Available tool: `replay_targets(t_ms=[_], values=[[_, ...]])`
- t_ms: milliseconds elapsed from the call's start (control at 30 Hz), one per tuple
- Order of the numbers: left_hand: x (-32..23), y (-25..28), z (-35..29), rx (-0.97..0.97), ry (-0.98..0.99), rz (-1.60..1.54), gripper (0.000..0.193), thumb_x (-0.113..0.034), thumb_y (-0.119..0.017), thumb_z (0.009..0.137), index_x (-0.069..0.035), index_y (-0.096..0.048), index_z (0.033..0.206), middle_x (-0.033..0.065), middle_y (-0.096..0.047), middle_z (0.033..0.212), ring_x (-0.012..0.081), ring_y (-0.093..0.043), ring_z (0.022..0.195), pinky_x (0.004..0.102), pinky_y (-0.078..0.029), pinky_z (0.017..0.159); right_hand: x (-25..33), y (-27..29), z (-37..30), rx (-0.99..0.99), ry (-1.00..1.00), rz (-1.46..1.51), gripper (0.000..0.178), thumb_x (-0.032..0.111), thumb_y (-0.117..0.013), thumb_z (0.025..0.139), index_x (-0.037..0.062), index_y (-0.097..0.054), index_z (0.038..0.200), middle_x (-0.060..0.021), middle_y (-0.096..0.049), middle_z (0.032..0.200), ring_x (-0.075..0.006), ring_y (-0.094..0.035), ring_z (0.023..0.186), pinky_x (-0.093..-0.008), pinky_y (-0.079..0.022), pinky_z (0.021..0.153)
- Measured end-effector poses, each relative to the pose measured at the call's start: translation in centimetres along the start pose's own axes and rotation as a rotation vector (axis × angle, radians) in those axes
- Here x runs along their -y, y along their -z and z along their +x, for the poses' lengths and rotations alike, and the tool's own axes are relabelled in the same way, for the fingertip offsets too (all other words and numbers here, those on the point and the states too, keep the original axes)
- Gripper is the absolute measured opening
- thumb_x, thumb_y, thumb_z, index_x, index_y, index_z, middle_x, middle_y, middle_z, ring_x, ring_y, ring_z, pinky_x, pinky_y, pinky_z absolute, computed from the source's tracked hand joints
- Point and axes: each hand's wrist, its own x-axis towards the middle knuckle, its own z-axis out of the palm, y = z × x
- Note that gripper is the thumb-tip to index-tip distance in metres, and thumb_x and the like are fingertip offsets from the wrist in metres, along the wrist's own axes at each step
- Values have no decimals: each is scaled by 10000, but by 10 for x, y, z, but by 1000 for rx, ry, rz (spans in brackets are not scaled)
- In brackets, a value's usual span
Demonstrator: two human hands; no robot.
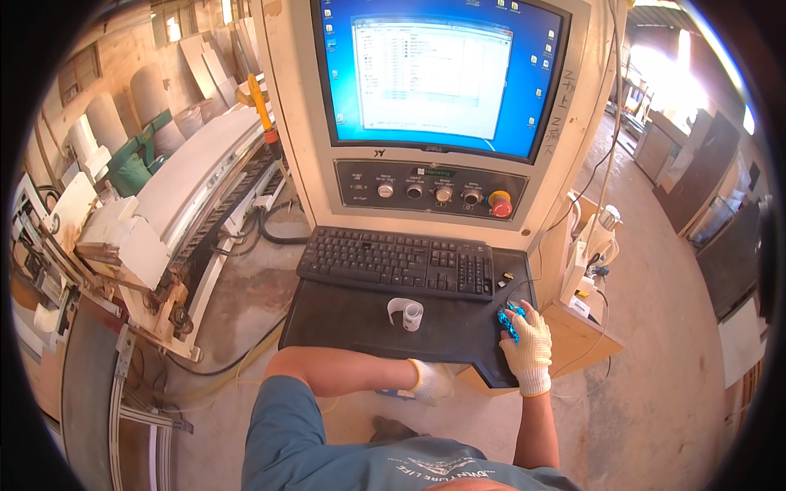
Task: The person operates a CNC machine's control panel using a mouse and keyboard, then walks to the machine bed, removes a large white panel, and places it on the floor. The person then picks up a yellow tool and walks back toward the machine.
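My right hand, in a knitted cream glove, lies over a blue and black patterned computer mouse at the right side of the black shelf. Its fingers curve across the mouse, which shows only along its left side. My left hand, gloved the same way, hangs just off the shelf's front edge, and its fingers are not clear enough to read. A black keyboard spans the back of the shelf. In front of it stands a loosely curled roll of white paper strip. Above, a monitor displays a file window on a blue desktop.
Below the screen, a control panel carries round buttons and a red emergency stop button. A long machine stands to the left. Cables and white plugs hang beside the cabinet at right. Boards lean along the right wall.
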Motion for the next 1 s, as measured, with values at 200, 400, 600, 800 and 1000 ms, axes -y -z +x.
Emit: replay_targets(t_ms=[200,400,600,800,1000], values=[[-2,5,-1,-9,8,11,288,-260,-643,878,-39,-767,1016,216,-763,914,424,-744,859,558,-560,772,1,1,1,-6,4,1,495,145,-849,756,168,-769,1244,-136,-638,1453,-365,-639,1222,-507,-499,1022],[-3,6,-1,-10,-3,16,277,-274,-650,877,-48,-764,990,213,-766,916,423,-744,849,560,-557,765,2,1,0,-9,4,1,501,139,-848,750,158,-768,1244,-143,-642,1441,-366,-638,1223,-508,-501,1019],[-5,15,-9,-27,-8,24,285,-271,-640,894,-56,-775,1022,214,-772,943,421,-750,859,564,-560,772,2,2,0,0,-13,11,495,133,-844,744,156,-772,1234,-141,-643,1439,-364,-637,1231,-510,-500,1030],[-10,22,-13,-32,20,59,302,-267,-639,897,-73,-794,1069,211,-780,955,420,-756,864,559,-570,773,3,1,1,-43,-40,49,546,139,-853,748,151,-750,1284,-138,-644,1438,-363,-637,1235,-498,-497,1041],[-11,23,-15,-49,29,-13,311,-253,-630,907,-80,-801,1100,210,-782,949,424,-761,863,541,-585,782,3,-1,2,-43,-43,14,577,156,-861,754,152,-733,1316,-136,-636,1450,-364,-634,1237,-492,-497,1033]])
